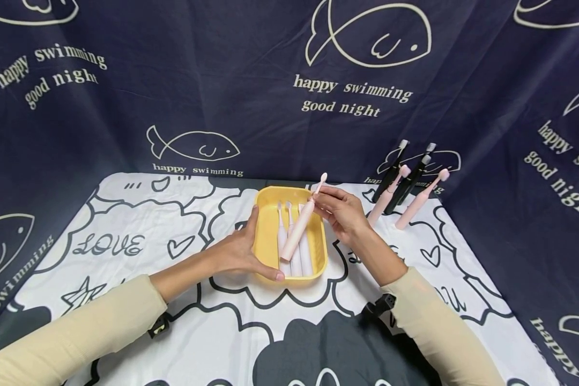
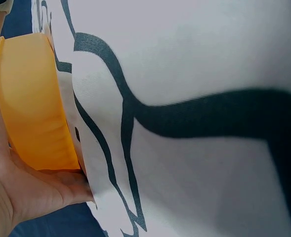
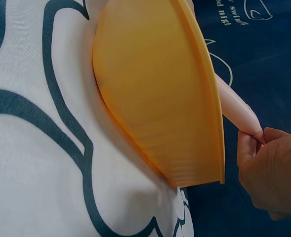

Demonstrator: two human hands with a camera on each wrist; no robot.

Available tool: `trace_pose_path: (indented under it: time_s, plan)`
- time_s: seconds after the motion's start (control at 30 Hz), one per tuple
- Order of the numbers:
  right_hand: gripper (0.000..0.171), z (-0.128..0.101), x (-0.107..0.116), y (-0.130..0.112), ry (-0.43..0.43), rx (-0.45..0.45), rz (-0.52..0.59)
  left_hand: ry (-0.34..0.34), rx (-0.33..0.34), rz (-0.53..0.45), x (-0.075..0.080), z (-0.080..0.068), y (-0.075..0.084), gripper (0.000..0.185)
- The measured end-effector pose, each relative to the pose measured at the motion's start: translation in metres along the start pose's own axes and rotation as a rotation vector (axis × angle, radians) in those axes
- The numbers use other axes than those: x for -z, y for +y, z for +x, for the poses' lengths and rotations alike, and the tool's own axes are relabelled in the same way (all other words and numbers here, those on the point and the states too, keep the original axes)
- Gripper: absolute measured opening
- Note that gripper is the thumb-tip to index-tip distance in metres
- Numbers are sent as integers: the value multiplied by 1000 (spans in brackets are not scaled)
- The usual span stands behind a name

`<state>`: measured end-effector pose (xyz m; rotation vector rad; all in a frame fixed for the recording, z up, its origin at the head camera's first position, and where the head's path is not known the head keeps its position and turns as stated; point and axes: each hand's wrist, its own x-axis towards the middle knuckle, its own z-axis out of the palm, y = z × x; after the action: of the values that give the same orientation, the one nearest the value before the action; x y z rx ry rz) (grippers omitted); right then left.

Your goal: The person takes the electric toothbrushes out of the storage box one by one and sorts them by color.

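two hands work at a yellow tray (image 1: 265,236) that sits on a white tablecloth (image 1: 125,252) with black cartoon outlines. the left hand (image 1: 238,252) cups the tray's left wall, fingers fairly straight along the rim and thumb curling under the near corner; the left wrist view shows the palm (image 2: 17,192) pressed flat against the orange-yellow side (image 2: 31,108). the right hand (image 1: 340,210) sits just right of the tray's far right corner and pinches a pink electric toothbrush (image 1: 300,228) near its neck, fingers curled round it. that toothbrush slants over the tray, its brush head up past the far rim and its base down inside, touching the other pale toothbrushes (image 1: 296,252) lying lengthwise in the tray. in the right wrist view the pink handle (image 3: 236,108) pokes out behind the tray's edge (image 3: 160,98) into the fingertips (image 3: 249,143). well to the right of the tray, beyond the right hand, black and pink toothbrushes (image 1: 405,185) lean against a dark blue backdrop (image 1: 222,80) printed with fish.
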<state>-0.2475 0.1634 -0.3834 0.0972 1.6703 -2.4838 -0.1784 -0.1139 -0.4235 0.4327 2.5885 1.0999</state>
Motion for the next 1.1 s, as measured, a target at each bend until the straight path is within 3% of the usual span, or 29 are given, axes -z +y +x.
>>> trace_pose_path:
  time_s: [0.73, 1.1]
  plan:
    - [25, -7, 27, -22, -40, -61, 31, -3, 2, -5, 1, -1, 1, 183]
    - [24, -15, 38, -33, -62, -71, -35, -9, 9, -13, 0, -1, 3, 183]
